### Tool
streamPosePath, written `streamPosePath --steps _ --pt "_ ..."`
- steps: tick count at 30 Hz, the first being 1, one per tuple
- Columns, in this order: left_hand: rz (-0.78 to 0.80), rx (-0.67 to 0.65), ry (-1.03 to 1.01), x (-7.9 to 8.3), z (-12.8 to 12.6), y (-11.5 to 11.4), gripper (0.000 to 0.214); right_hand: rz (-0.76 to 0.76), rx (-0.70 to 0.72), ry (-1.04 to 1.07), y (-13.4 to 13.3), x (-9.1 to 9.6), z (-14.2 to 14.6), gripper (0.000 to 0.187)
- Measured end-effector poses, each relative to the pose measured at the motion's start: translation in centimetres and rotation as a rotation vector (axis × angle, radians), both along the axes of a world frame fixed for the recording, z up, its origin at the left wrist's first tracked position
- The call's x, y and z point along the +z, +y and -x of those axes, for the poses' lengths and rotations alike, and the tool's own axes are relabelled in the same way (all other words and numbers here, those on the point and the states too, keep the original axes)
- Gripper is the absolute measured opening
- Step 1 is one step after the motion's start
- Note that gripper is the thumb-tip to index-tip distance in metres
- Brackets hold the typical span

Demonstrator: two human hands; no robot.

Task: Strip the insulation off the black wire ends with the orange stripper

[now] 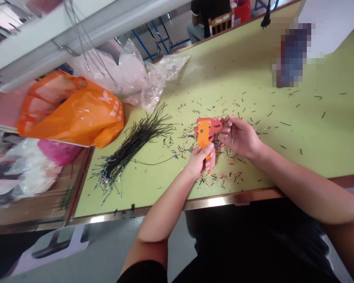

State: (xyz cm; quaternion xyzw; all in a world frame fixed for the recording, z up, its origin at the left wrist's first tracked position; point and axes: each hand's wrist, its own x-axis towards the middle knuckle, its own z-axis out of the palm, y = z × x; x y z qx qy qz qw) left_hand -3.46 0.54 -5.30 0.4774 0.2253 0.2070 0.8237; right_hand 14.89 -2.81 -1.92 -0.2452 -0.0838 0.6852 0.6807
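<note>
At the far left, crumpled clear plastic bags (29,169) lie heaped beside a magenta bag (60,151), and above them an orange bag (85,114) with pale printing slumps over the left edge of the green table (147,181). Behind it and to its right, more see-through plastic bags (132,68) sprawl across the tabletop. Next comes a thick bundle of black wires (132,143), lying aslant, its loose black ends fanning out toward the back and its blue-and-metal-tipped ends gathered toward the front; one single wire (153,163) curves away from it to the right. Near the middle, the left hand (201,159) is wrapped firmly round the handle of a wire stripper (205,131) — orange body, red head — raised above the table with the head uppermost. Just beside that head, the right hand (238,135) has its thumb and fingers closed together on a thin black wire (231,135), whose blue, metal-tipped end hangs down in front of the palm. Below and around both hands lie cut scraps (221,177) — short black pieces and coppery strands — scattered farther right too. Toward the back right, a black plug (266,17) hangs over the table, and a pixelated patch hides something near a white surface (333,23).
</note>
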Motion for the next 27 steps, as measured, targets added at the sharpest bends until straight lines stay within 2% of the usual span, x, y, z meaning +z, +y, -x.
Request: streamPosePath --steps 4,6,11,15,19,23,27 --pt "0.031 -0.030 -0.031 -0.1 -0.1 0.0 0.055 0.004 -0.005 0.053 -0.3 0.3 -0.1 0.025" --pt "0.052 -0.051 -0.071 0.0 0.0 0.4 0.053 0.001 -0.010 0.121 -0.4 0.7 -0.4 0.027" --pt "0.133 0.002 -0.120 0.0 0.5 1.8 0.045 0.014 -0.051 0.209 -0.5 1.8 -1.3 0.035" --pt "0.110 -0.097 -0.078 -0.3 0.9 1.6 0.048 0.043 0.002 0.158 -0.5 2.0 -1.4 0.036" --pt "0.112 -0.195 -0.065 -0.4 0.8 0.9 0.049 0.000 0.051 0.060 -0.6 1.6 -1.3 0.036" --pt "0.104 -0.205 -0.085 -0.3 0.7 0.6 0.047 -0.062 0.081 -0.033 -0.6 1.1 -1.5 0.034" --pt "0.088 -0.189 -0.061 -0.3 0.7 0.7 0.047 -0.031 0.089 0.004 -0.7 0.8 -1.4 0.032"
